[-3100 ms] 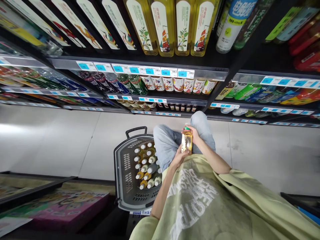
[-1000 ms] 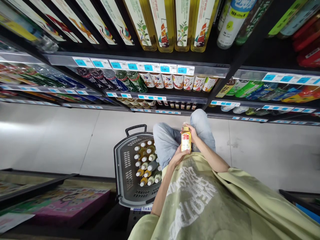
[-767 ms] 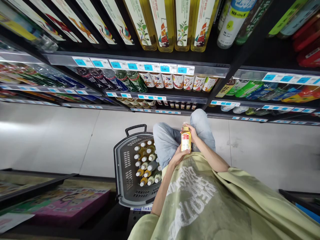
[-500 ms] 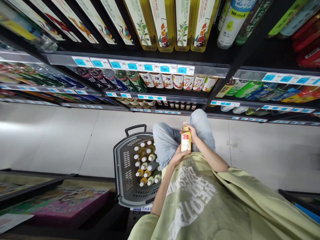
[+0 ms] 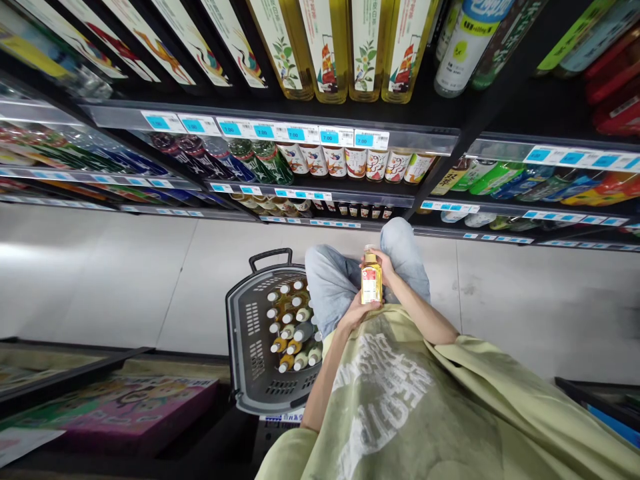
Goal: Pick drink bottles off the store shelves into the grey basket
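Observation:
Between my two hands is a small bottle (image 5: pixel 371 284) of yellow drink with a white cap and a red and white label, held in front of my lap. My left hand (image 5: pixel 356 311) is closed about its lower end. Higher up, my right hand (image 5: pixel 384 267) wraps its side near the neck, fingers partly behind it. To my left, a grey basket (image 5: pixel 246 293) with a black handle stands on the floor beside my knee. Several capped bottles (image 5: pixel 294 330) stand upright inside it, some yellow, some pale.
Ahead, a dark shelf unit (image 5: pixel 420 123) carries rows of drinks above price tags. Tall yellow bottles (image 5: pixel 325 53) fill its upper level. Behind the basket at lower left, a pink box (image 5: pixel 150 410) lies on another shelf. Tiled floor (image 5: pixel 125 280) runs between the shelves.
The bottle stays in both hands, almost unmoved, with at most a slight tilt. The basket and its bottles look the same; the view shifts very slightly.

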Motion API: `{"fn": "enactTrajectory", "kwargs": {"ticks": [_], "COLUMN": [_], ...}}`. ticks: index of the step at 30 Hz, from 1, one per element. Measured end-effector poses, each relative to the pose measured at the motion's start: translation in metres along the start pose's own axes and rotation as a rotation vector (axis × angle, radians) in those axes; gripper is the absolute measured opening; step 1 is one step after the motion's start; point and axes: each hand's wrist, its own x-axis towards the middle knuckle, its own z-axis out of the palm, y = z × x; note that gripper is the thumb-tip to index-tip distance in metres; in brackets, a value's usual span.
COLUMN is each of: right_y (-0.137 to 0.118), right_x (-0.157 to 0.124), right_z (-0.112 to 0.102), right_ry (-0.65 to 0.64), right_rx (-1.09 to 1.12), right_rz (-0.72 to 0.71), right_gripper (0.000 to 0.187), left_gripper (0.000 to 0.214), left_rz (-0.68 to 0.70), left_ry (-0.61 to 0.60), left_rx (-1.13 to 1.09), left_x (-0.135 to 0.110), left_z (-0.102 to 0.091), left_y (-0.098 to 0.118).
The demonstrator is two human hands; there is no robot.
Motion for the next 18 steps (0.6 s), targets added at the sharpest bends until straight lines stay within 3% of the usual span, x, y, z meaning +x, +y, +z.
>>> {"fn": "enactTrajectory", "kwargs": {"ticks": [18], "right_y": [0.0039], "right_x": [0.0066], "right_z": [-0.0065], "right_ry": [-0.018], "right_rx": [0.022], "right_rz": [-0.012], "right_gripper": [0.026], "left_gripper": [0.069], "left_rz": [-0.016], "left_ry": [-0.024], "left_rx": [-0.019], "left_x": [0.0012], "left_z": [-0.0067], "left_y": [-0.0027]}}
